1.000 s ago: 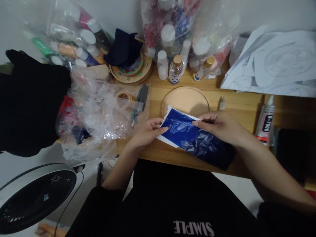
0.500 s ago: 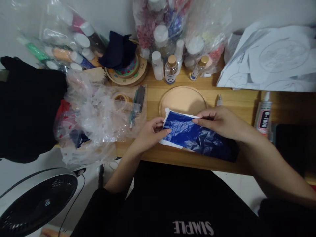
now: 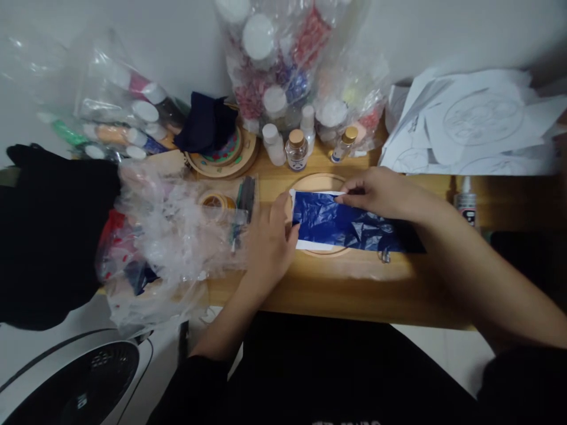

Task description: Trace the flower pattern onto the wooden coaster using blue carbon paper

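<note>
A crinkled sheet of blue carbon paper [image 3: 323,218] lies over a round wooden disc [image 3: 325,179], whose rim shows above and below it. White paper [image 3: 315,245] sticks out along the sheet's left and lower edges. My right hand [image 3: 376,192] pinches the sheet's upper edge between thumb and fingertips. At the sheet's left end is my left hand [image 3: 271,245], fingers stretched out and thumb against or just beside the edge. Whether the left fingertips press on the disc, I cannot tell. A small shiny metal piece [image 3: 384,255] shows below the sheet.
Small bottles [image 3: 296,150] and bags of jars [image 3: 274,100] stand along the wall. Drawing papers [image 3: 469,127] lie at the back right, with a glue tube [image 3: 466,203] below. Plastic bags [image 3: 172,230] and a tape roll [image 3: 217,203] are on the left. A fan [image 3: 75,383] stands lower left.
The blue sheet has gone down flatter and straighter onto the disc. My left hand has let go of its corner and spread its fingers. My right hand still pinches the upper edge. The view has shifted.
</note>
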Motion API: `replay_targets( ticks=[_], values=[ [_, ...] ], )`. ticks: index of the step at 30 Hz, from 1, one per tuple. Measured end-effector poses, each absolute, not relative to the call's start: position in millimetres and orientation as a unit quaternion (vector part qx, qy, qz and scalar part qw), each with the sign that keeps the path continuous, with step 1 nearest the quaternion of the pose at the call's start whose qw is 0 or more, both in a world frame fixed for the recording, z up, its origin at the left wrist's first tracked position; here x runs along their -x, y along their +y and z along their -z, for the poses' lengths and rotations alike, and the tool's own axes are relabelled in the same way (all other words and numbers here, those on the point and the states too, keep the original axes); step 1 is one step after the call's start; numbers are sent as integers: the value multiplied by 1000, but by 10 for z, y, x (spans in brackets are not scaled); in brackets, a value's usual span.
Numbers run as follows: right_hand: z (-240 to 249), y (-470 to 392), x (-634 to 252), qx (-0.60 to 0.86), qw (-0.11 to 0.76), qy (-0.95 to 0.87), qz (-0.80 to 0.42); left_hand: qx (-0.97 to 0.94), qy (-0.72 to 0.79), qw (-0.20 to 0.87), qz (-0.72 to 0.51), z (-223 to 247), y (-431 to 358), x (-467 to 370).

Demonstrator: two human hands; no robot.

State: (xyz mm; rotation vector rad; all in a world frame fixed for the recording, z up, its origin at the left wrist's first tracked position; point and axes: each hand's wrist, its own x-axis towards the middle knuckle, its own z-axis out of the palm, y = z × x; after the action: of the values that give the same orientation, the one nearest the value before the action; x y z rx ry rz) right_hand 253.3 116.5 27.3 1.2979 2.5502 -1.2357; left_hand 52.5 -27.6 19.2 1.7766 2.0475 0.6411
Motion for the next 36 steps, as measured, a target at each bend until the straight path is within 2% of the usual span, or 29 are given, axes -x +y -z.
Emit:
replay_targets(
  ticks=[3,5,10,17,24,36],
  values=[
    [-272,1184,-2527,-411,31,821,396,-689,693,58,-204,-181,-272,-531],
    [-274,1191,-2527,-408,37,824,392,-728,652,19,-210,-168,-272,-592],
    [-284,1197,-2517,-423,54,815,393,-791,549,73,-258,-76,-309,-895],
    [-321,1190,-2507,-465,47,795,386,-804,530,26,-269,58,-407,-1016],
    [-427,1142,-2479,-524,57,805,272,-815,529,-3,-237,32,-453,-1045],
    [-376,1155,-2468,-536,36,783,312,-804,547,45,-228,40,-511,-1056]
  ],
)
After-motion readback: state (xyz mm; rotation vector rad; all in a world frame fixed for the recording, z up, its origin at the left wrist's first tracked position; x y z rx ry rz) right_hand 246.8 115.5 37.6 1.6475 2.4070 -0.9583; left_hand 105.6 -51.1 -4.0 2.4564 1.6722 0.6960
